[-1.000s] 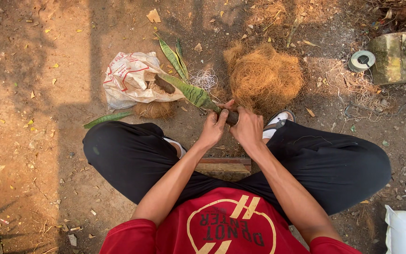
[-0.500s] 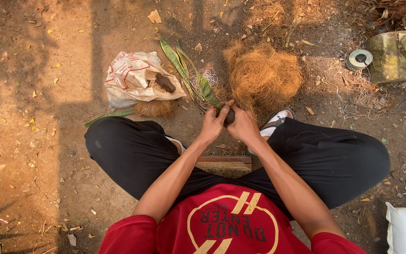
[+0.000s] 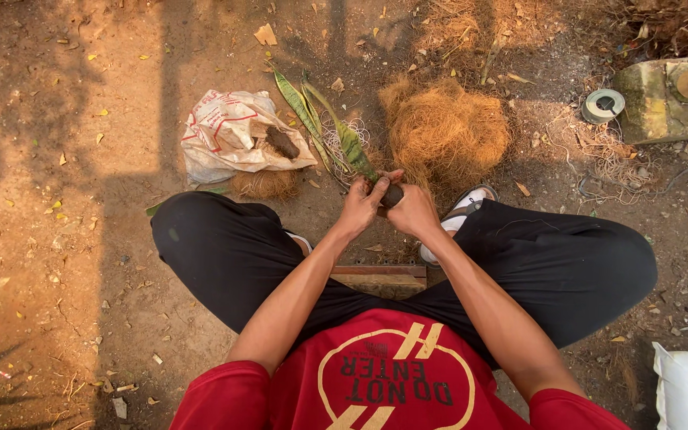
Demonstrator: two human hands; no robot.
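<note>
Two bare hands met over the dirt ground, just ahead of the seated person's knees. Both the left hand and the right hand were closed around the dark root end of a long green sword-leaved plant. Its long axis ran diagonally, leaf tips pointing away and to the left, base toward the hands. Just beside it lay a tangled brown mound of coconut fibre and a crumpled white printed sack.

Two hands, left and right, are showing; one plant, one fibre heap, one tape roll, two white sacks are lying.
</note>
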